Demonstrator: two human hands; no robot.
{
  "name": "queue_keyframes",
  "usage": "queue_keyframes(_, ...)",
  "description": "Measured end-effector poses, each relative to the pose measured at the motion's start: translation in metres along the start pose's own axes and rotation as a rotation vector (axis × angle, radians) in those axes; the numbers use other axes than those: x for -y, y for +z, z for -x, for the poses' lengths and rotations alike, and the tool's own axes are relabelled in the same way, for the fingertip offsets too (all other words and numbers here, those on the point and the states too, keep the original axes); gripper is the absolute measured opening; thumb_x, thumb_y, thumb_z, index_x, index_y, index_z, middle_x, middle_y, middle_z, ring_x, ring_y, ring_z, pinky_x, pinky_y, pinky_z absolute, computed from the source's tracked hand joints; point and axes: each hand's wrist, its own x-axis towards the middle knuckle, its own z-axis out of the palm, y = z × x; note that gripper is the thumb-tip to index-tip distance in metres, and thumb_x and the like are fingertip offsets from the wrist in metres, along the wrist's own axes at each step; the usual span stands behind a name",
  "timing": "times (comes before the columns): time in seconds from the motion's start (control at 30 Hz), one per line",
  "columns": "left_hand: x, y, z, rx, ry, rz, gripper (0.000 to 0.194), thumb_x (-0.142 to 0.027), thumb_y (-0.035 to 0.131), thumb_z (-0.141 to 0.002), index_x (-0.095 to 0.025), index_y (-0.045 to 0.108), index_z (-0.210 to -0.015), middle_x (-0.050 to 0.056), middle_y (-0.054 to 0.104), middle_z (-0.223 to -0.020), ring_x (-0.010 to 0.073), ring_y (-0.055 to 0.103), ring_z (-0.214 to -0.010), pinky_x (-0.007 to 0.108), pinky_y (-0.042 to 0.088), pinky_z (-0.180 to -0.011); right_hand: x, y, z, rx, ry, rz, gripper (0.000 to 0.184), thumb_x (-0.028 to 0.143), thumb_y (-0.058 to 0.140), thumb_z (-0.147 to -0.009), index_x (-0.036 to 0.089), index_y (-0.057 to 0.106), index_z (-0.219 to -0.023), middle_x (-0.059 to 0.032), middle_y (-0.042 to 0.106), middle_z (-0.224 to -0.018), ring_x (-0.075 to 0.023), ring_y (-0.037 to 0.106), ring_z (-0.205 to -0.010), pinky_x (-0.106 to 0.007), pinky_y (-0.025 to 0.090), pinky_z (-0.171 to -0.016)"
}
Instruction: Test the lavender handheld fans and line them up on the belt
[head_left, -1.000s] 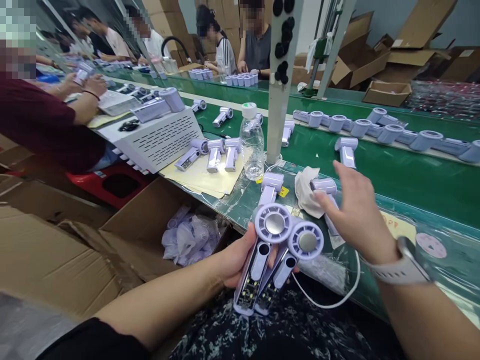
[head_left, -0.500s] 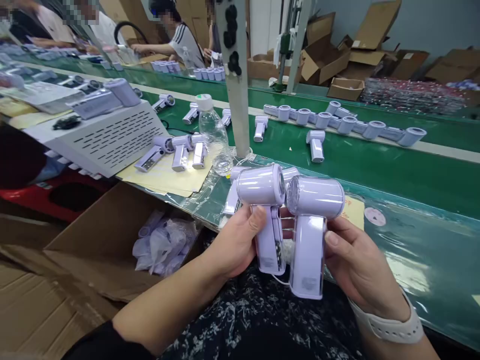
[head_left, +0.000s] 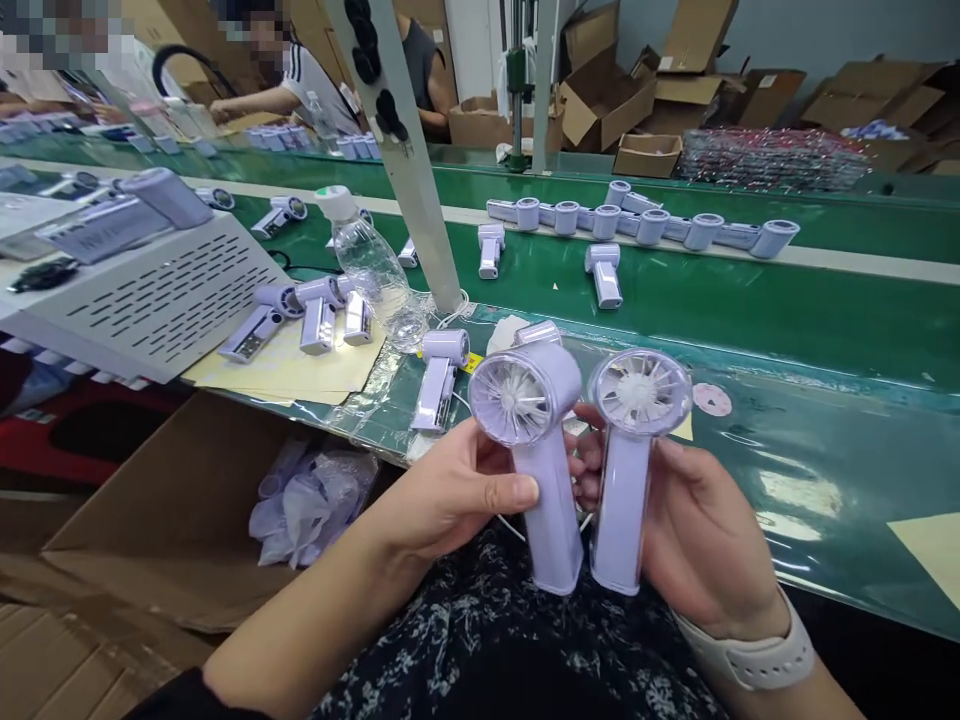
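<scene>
Since the earlier frame, both fans have turned so their bladed faces point at the viewer, and the scene has slid left. Held upright in the lower centre, the left fan (head_left: 547, 465) tilts a little and the right fan (head_left: 628, 460) stands straighter, their heads close but apart. The left hand (head_left: 465, 490) grips one handle, thumb across its front; the right hand (head_left: 701, 530) has its fingers curled around the other. The front edge of the desk (head_left: 832, 545) slopes down to the right, its glossy surface spreading past the right hand; a carton (head_left: 127, 500) sits below at lower left. Both fans are glossy pale lilac with whitish blades behind clear covers. The fingertips between the handles are hard to assign, and another fan (head_left: 538, 333) is partly hidden behind.
</scene>
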Motion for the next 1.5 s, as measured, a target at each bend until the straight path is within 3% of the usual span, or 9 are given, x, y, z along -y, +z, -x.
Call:
queue_keyframes(0.2, 0.000, -0.009, 0.005, 0.025, -0.009, 0.040, 0.044, -0.034, 0.089, -0.073, -0.013, 0.070, -0.106, 0.004, 0.068, -0.090, 0.0152, 0.070, -0.078, 0.025, 0.059, -0.075, -0.005, 0.018, -0.005, 0.062, 0.069, -0.045, 0.043, 0.047, 0.037, -0.098, 0.020, 0.066, -0.082, -0.0088, 0.061, -0.078, -0.0200, 0.057, -0.063, -0.034, 0.055, -0.061)
queue_keyframes(0.43, -0.002, -0.015, 0.011, -0.072, 0.013, 0.096, 0.026, -0.028, 0.070, -0.090, -0.015, 0.065, -0.112, 0.010, 0.072, -0.106, 0.0237, 0.073, -0.093, 0.036, 0.061, -0.085, -0.007, 0.014, -0.009, 0.003, -0.037, 0.017, 0.030, 0.041, 0.041, -0.093, 0.023, 0.064, -0.092, -0.0104, 0.066, -0.081, -0.0281, 0.066, -0.074, -0.039, 0.057, -0.058)
queue_keyframes(0.57, 0.000, -0.016, 0.008, -0.139, 0.055, -0.011, 0.044, -0.021, 0.075, -0.086, -0.018, 0.058, -0.126, 0.012, 0.072, -0.118, 0.0280, 0.073, -0.105, 0.040, 0.059, -0.091, -0.009, 0.006, -0.010, -0.166, -0.104, 0.175, 0.038, 0.043, 0.041, -0.096, 0.024, 0.064, -0.119, -0.0117, 0.075, -0.095, -0.0313, 0.075, -0.087, -0.047, 0.064, -0.076)
queue_keyframes(0.73, 0.004, -0.020, 0.004, -0.140, 0.079, -0.141, 0.069, -0.040, 0.087, -0.075, -0.019, 0.050, -0.129, 0.015, 0.075, -0.112, 0.0303, 0.075, -0.099, 0.038, 0.061, -0.080, -0.014, 0.006, -0.010, -0.198, -0.104, 0.147, 0.050, 0.043, 0.048, -0.099, 0.028, 0.052, -0.146, -0.0096, 0.078, -0.110, -0.0311, 0.077, -0.097, -0.047, 0.066, -0.081)
queue_keyframes(0.97, 0.005, -0.025, 0.004, -0.124, 0.089, -0.162, 0.082, -0.057, 0.091, -0.062, -0.021, 0.044, -0.119, 0.013, 0.076, -0.102, 0.0295, 0.075, -0.094, 0.038, 0.060, -0.078, -0.020, 0.009, -0.012, -0.251, -0.080, 0.039, 0.041, 0.038, 0.058, -0.097, 0.028, 0.063, -0.135, -0.0054, 0.081, -0.091, -0.0299, 0.079, -0.083, -0.042, 0.068, -0.069)
queue_keyframes(1.1, -0.002, -0.028, 0.009, -0.130, 0.097, -0.315, 0.072, -0.051, 0.086, -0.072, -0.020, 0.046, -0.123, 0.013, 0.075, -0.105, 0.0267, 0.074, -0.095, 0.035, 0.057, -0.080, -0.027, 0.003, -0.009, -0.257, -0.200, 0.138, 0.032, 0.038, 0.057, -0.097, 0.029, 0.068, -0.126, -0.0061, 0.080, -0.105, -0.0310, 0.076, -0.100, -0.042, 0.067, -0.080)
queue_keyframes(1.23, -0.008, -0.026, 0.017, -0.164, 0.411, -0.736, 0.040, -0.030, 0.081, -0.077, -0.019, 0.065, -0.111, 0.013, 0.075, -0.113, 0.0296, 0.069, -0.113, 0.046, 0.049, -0.105, -0.023, -0.008, 0.000, -0.068, -0.464, 0.501, 0.040, 0.033, 0.076, -0.085, 0.037, 0.063, -0.123, -0.0041, 0.072, -0.127, -0.0348, 0.067, -0.120, -0.051, 0.060, -0.096)
queue_keyframes(1.33, -0.003, -0.019, 0.026, -0.181, 0.703, -0.893, 0.008, -0.022, 0.073, -0.084, -0.023, 0.075, -0.092, 0.009, 0.078, -0.112, 0.0284, 0.065, -0.124, 0.053, 0.018, -0.127, -0.010, -0.012, 0.006, 0.212, -0.631, 0.769, 0.048, 0.033, 0.081, -0.083, 0.041, 0.059, -0.125, -0.0045, 0.066, -0.138, -0.0377, 0.055, -0.134, -0.064, 0.042, -0.112)
queue_keyframes(1.5, 0.012, -0.018, 0.025, -0.285, 0.755, -0.813, 0.017, -0.014, 0.073, -0.085, -0.030, 0.075, -0.091, 0.002, 0.080, -0.108, 0.0203, 0.067, -0.121, 0.051, 0.015, -0.128, -0.009, -0.018, 0.009, 0.312, -0.739, 0.847, 0.056, 0.028, 0.058, -0.100, 0.052, 0.042, -0.148, -0.0014, 0.064, -0.142, -0.0327, 0.058, -0.133, -0.062, 0.043, -0.112)
